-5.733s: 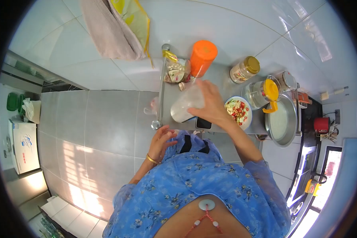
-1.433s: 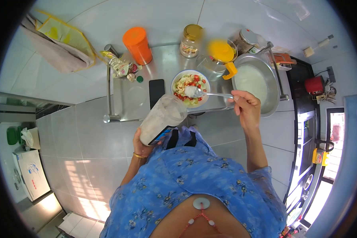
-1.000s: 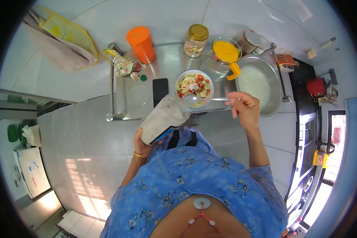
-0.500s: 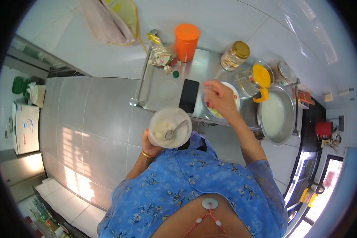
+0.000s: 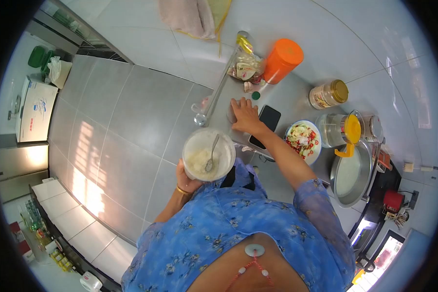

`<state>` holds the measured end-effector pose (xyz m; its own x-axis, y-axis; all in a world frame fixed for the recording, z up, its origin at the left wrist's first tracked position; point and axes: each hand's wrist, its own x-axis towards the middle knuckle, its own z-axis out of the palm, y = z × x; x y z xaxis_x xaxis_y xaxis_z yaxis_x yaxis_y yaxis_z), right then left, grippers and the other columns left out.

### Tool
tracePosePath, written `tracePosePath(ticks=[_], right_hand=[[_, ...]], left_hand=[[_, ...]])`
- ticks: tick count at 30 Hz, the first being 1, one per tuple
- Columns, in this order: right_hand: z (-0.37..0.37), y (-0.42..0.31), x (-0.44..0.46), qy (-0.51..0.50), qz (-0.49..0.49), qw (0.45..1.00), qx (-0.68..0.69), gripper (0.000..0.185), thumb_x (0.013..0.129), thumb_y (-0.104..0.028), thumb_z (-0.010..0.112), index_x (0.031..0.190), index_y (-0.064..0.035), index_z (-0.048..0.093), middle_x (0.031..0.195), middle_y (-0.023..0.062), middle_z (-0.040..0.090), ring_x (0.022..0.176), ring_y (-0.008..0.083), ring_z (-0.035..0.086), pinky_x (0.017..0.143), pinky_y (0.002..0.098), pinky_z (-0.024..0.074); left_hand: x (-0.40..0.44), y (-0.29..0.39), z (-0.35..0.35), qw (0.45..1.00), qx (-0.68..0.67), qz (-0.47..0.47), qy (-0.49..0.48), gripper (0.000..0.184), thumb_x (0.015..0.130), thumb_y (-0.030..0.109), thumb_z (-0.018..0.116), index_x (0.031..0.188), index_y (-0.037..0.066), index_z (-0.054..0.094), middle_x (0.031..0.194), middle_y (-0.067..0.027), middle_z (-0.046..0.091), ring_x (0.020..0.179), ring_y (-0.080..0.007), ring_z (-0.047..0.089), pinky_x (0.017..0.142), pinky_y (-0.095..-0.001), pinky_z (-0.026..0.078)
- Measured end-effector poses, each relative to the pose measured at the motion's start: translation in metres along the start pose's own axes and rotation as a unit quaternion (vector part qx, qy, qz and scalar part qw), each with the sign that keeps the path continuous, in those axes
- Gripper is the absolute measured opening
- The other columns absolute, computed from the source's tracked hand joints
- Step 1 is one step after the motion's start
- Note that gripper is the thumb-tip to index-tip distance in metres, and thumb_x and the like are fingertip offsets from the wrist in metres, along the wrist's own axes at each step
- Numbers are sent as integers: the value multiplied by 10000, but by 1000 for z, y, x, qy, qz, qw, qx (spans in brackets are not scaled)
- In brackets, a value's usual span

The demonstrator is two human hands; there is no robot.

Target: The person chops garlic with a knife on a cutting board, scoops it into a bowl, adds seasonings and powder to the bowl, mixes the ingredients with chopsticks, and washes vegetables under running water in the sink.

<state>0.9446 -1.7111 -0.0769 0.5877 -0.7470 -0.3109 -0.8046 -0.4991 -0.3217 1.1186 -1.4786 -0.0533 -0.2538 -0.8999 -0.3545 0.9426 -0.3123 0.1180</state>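
My left hand (image 5: 189, 177) is wrapped round the side of a translucent white tub (image 5: 193, 137) at waist height. In the tub lie a pale, lumpy powder (image 5: 199, 163) and a metal spoon (image 5: 210, 156), its handle leaning up along the inner wall. Over the metal table's left end, my right hand (image 5: 246, 116) reaches out with fingers apart. A faint clear round lid (image 5: 230, 115) lies at its fingertips, partly covered by them. Right beside this hand is a black phone (image 5: 267, 124). Further right stands a bowl (image 5: 318, 155) of chopped garlic and red chilli with white powder on top.
On the metal table (image 5: 297, 100) stand an orange canister (image 5: 283, 61), a bagged food packet (image 5: 246, 65), a green cap (image 5: 256, 95), a gold-lidded jar (image 5: 328, 94) and a yellow-lidded glass pitcher (image 5: 336, 130). A large metal basin (image 5: 360, 194) holding whitish liquid is at the right.
My right hand has moved left from above the bowl, past the phone, to the clear lid. The bowl's contents now show. The view has turned, shifting the table rightward; my left hand still holds the tub.
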Motion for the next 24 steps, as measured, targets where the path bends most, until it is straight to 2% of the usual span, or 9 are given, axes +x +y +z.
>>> tracePosePath(ticks=[2, 4, 6, 8, 11, 13, 16, 19, 24], right_hand=[[-11, 0, -3, 2, 7, 1000, 11, 881, 601, -235, 769, 1347, -79, 326, 1283, 238, 378, 1135, 401, 408, 907, 588, 348], [-26, 2, -6, -17, 49, 983, 174, 944, 581, -270, 795, 1368, -81, 308, 1315, 232, 385, 1221, 377, 379, 918, 504, 379], [-66, 9, -35, 16, -20, 921, 388, 956, 557, -271, 806, 1369, -89, 334, 1293, 183, 424, 1207, 307, 413, 900, 418, 409], [-127, 2, -75, -36, -49, 856, 514, 986, 530, -251, 825, 1374, -88, 342, 1293, 151, 431, 1196, 268, 428, 932, 409, 395], [-180, -23, -125, -10, -125, 891, 436, 985, 542, -280, 814, 1377, -79, 332, 1300, 134, 419, 1211, 278, 400, 970, 404, 359], [-192, -45, -135, 26, -219, 954, 202, 988, 535, -288, 821, 1379, -101, 340, 1334, 145, 367, 1234, 313, 365, 983, 423, 349], [-209, -50, -142, -8, -228, 964, 137, 979, 542, -274, 819, 1383, -127, 340, 1354, 162, 321, 1251, 347, 329, 1001, 434, 337], [-215, -46, -147, -19, -210, 963, 170, 974, 548, -234, 811, 1390, -151, 329, 1357, 160, 323, 1260, 349, 324, 1010, 428, 331], [-222, -32, -144, 5, -177, 963, 203, 951, 569, -221, 781, 1395, -142, 317, 1356, 181, 313, 1264, 363, 314, 1022, 424, 323]], left_hand=[[2, 3, -6, 1000, 3, -7, 8, 732, 830, 591, 444, 1338, 72, 361, 1263, -200, 478, 1018, -393, 547, 730, -531, 480], [7, 10, -1, 1000, 7, -14, 12, 735, 817, 594, 456, 1344, 91, 353, 1269, -197, 468, 1001, -406, 538, 651, -505, 472], [8, 15, 3, 999, 30, -15, 13, 737, 821, 609, 445, 1337, 88, 369, 1264, -191, 477, 1001, -388, 545, 656, -496, 478], [12, 20, 1, 998, 37, -31, 27, 739, 823, 615, 440, 1334, 85, 375, 1254, -190, 487, 999, -380, 550, 661, -491, 485], [26, 22, 10, 993, 71, -84, 33, 735, 827, 618, 435, 1327, 82, 387, 1234, -185, 508, 997, -369, 560, 657, -479, 505], [38, 23, 20, 988, 99, -113, 26, 729, 829, 615, 435, 1323, 81, 393, 1224, -182, 519, 997, -366, 566, 649, -472, 518], [50, 20, 36, 985, 95, -146, 11, 665, 851, 547, 430, 1298, 55, 407, 1183, -193, 548, 940, -367, 607, 614, -493, 550], [56, 15, 52, 976, 117, -183, 35, 720, 828, 610, 441, 1315, 81, 403, 1195, -186, 542, 971, -365, 591, 585, -450, 544], [70, 0, 81, 977, 81, -190, -51, 707, 850, 604, 386, 1314, 70, 407, 1173, -191, 553, 937, -333, 600, 623, -474, 552]])
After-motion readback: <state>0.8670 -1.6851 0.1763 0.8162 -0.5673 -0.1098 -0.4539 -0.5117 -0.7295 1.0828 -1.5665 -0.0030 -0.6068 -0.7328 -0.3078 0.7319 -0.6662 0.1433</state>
